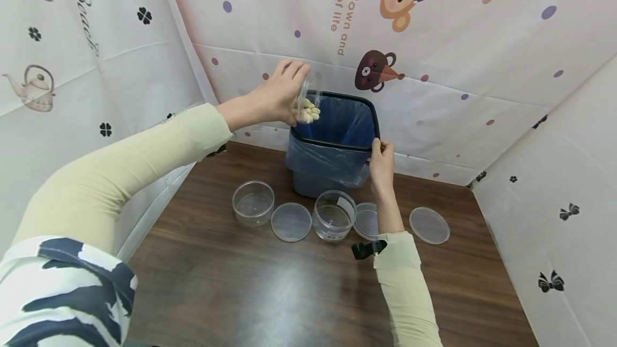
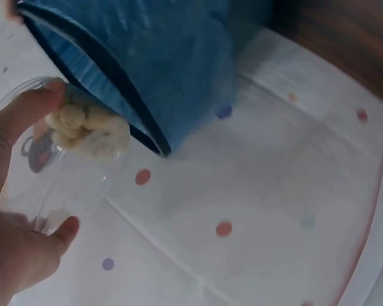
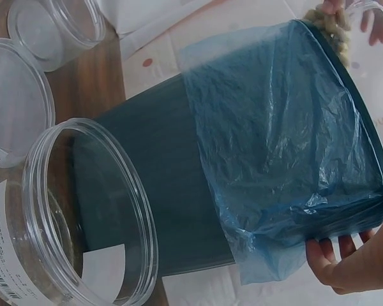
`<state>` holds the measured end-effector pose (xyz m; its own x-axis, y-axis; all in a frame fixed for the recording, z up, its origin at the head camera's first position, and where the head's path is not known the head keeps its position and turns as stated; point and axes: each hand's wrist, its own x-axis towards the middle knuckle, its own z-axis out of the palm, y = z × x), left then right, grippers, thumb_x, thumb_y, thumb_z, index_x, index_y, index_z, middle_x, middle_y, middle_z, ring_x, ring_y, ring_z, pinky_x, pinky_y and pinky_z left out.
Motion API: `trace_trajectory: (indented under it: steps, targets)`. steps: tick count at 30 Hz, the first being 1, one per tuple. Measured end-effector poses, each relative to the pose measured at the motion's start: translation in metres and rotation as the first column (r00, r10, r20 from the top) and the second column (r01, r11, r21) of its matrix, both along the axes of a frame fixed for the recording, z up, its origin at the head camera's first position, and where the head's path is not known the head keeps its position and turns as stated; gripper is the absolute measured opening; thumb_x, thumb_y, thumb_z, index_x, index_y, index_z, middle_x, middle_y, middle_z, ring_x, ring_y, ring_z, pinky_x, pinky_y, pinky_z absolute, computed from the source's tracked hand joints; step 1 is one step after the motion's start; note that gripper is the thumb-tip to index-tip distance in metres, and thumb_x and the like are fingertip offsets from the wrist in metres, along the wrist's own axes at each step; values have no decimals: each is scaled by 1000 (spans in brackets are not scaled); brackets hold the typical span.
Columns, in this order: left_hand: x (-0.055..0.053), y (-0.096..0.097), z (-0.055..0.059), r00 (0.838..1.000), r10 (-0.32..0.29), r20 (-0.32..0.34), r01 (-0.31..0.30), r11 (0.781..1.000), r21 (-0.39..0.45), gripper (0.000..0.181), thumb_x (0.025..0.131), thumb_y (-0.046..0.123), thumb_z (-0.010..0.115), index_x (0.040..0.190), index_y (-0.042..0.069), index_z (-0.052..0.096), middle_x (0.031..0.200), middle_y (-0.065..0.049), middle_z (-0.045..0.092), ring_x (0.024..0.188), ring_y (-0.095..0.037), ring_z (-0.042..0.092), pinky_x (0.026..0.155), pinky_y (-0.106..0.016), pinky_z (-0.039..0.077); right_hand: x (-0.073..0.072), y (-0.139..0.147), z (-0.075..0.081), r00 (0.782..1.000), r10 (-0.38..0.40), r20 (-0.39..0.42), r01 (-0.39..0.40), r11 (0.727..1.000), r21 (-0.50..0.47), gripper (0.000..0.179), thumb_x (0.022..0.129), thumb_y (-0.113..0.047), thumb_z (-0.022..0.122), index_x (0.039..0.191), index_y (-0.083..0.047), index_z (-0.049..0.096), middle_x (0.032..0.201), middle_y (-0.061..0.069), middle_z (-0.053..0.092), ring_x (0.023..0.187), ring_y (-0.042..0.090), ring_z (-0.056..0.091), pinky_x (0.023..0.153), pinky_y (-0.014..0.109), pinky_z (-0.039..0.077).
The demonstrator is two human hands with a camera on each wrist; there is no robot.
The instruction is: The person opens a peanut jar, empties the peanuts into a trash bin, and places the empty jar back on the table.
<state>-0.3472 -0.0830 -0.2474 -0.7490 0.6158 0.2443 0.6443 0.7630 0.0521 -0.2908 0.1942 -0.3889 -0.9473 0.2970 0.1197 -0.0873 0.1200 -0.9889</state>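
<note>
My left hand holds a clear plastic jar tipped on its side at the left rim of the blue trash can. Pale yellowish, lumpy pieces are bunched inside the jar toward its mouth; their exact kind is unclear. A thin translucent bag lines the can and folds down over its outside. At the can's right front corner, my right hand grips the black rim, thumb on top and fingers beneath, seen from the side in the right wrist view.
Two uncovered clear jars stand before the can, one on the left and one in the middle. Flat clear lids lie between them, beside my right forearm and farther right. Printed cloth walls enclose the wooden table.
</note>
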Motion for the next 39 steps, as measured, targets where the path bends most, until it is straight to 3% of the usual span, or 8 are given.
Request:
trace_trajectory:
  steps: [10, 12, 14, 19, 30, 33, 37, 39]
  targets:
    - [0, 3, 4, 1000, -9, -17, 8, 999, -48, 126, 70, 24, 94, 160, 1, 10, 164, -19, 14, 150, -40, 9, 108, -46, 45, -1, 0, -1, 1000, 0, -7, 0, 1000, 12, 48, 110, -37, 37, 137, 3, 39, 109, 2, 43, 95, 13, 43, 94, 43, 47]
    - [0, 3, 4, 997, -42, -70, 35, 995, -95, 123, 71, 22, 93, 160, -1, 11, 164, -20, 16, 150, -41, 10, 109, -45, 44, -1, -1, -1, 1000, -1, -5, 1, 1000, 14, 48, 110, -37, 38, 137, 2, 39, 112, 3, 44, 96, 14, 44, 93, 42, 47]
    - [-1, 2, 2, 981, -105, -166, 75, 981, -176, 115, 74, 18, 91, 159, -3, 15, 162, -23, 19, 149, -43, 14, 112, -46, 42, -1, -1, -1, 1000, -3, -5, 3, 1000, 20, 48, 110, -37, 37, 138, 2, 39, 115, 5, 44, 97, 14, 45, 91, 40, 46]
    - [-5, 1, -4, 899, -238, -369, 113, 937, -330, 97, 78, 9, 83, 155, -6, 26, 158, -27, 27, 145, -45, 24, 117, -45, 36, -2, -2, 0, 1000, -14, -6, 14, 999, 37, 48, 110, -37, 37, 138, 2, 40, 121, 10, 46, 101, 16, 46, 91, 40, 47]
    - [-4, 1, -10, 900, -227, -371, 112, 945, -307, 97, 79, 11, 84, 156, -5, 26, 158, -26, 27, 146, -44, 23, 115, -45, 38, -2, -3, 0, 1000, -7, 8, 6, 999, 42, 48, 110, -36, 36, 139, 2, 39, 124, 12, 46, 102, 16, 46, 90, 37, 47]
    - [-4, 4, -11, 861, -281, -424, 134, 929, -344, 84, 86, 3, 76, 155, -4, 29, 159, -25, 29, 146, -43, 25, 116, -45, 38, -1, -3, 1, 1000, -5, 13, 4, 999, 44, 47, 110, -36, 36, 139, 1, 39, 123, 11, 46, 102, 16, 47, 89, 36, 47]
    - [-5, 9, -14, 770, -379, -513, 163, 894, -417, 68, 95, -6, 62, 156, -2, 31, 158, -24, 34, 146, -42, 30, 114, -44, 40, 0, -2, 1, 1000, -8, 18, 7, 999, 44, 47, 110, -37, 36, 138, 1, 39, 119, 8, 45, 99, 15, 46, 90, 38, 47]
    - [-5, 11, -16, 748, -400, -530, 158, 883, -443, 68, 96, -6, 61, 157, -2, 30, 158, -23, 34, 147, -41, 30, 113, -43, 41, 0, -1, 1, 1000, -11, 15, 10, 999, 46, 47, 110, -37, 35, 138, 0, 39, 117, 6, 44, 97, 15, 45, 91, 39, 47]
